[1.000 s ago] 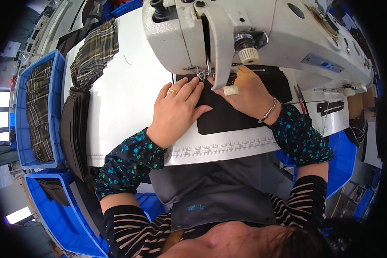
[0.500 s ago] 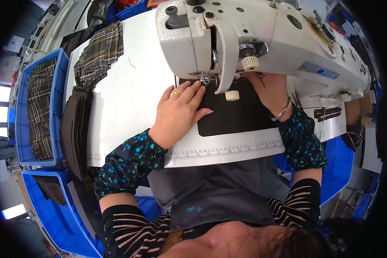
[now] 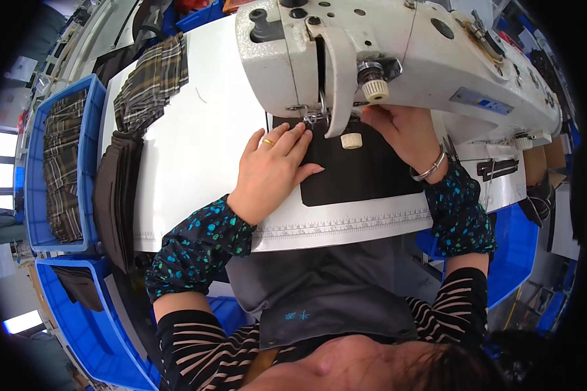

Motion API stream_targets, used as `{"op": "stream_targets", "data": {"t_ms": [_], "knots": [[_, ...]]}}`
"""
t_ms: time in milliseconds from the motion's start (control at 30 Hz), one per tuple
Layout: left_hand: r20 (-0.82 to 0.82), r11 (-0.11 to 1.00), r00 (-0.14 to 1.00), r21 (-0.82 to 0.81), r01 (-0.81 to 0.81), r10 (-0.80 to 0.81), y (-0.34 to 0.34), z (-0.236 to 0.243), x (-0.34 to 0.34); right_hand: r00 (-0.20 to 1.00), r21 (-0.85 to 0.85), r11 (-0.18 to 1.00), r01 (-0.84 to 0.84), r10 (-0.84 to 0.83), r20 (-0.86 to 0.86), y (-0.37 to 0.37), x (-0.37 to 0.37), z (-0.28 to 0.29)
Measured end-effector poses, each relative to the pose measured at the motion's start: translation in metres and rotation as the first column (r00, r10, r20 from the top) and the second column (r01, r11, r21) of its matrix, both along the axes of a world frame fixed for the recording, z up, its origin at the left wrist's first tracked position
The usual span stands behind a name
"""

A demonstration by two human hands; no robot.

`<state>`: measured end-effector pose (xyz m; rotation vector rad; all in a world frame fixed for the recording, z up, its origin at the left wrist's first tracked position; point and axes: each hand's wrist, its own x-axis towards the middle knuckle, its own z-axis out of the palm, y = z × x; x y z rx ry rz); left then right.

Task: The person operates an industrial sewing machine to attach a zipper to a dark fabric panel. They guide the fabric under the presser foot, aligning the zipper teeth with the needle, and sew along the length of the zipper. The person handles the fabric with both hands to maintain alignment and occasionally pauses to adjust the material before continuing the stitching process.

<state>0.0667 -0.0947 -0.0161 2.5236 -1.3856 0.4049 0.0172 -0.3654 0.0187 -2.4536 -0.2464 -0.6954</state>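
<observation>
A flat black fabric piece [image 3: 352,176] lies under the needle area of a white sewing machine [image 3: 398,58]. My left hand [image 3: 270,166] rests palm down at its left edge, fingers stretched toward the presser foot [image 3: 316,118], thumb on the fabric. A ring is on one finger. My right hand [image 3: 407,133] is at the fabric's far right part, beneath the machine arm, thumb and fingers drawn together. Its fingertips are partly hidden by the machine, so what they hold cannot be made out.
At the left, a stack of dark fabric pieces [image 3: 116,195] and plaid fabric [image 3: 153,78] lie on the white table [image 3: 202,163]. Beyond them stand a blue bin [image 3: 88,163] of plaid pieces and another blue bin [image 3: 91,339]. A printed ruler [image 3: 346,225] runs along the near edge.
My right hand has drawn slightly back toward me, and more of its thumb and fingers shows, curled together. My left hand and the black fabric have stayed nearly in place.
</observation>
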Motion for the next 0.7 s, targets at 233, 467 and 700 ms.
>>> {"op": "stream_targets", "data": {"t_ms": [233,467,700], "knots": [[0.019,1.000,1.000,-0.005,-0.005,0.005,0.000,-0.004,0.003,0.993,-0.263,0.963,-0.056,0.026,-0.115,-0.005,-0.048,0.039],[-0.087,1.000,0.996,-0.006,0.000,0.000,-0.002,-0.006,0.003,0.654,-0.011,0.762,0.647,-0.549,0.520,-0.174,-0.149,0.056],[-0.020,0.997,1.000,-0.072,0.016,-0.018,-0.005,-0.007,0.002,0.627,0.702,0.529,0.477,-0.764,0.150,-0.405,-0.196,0.008]]}}
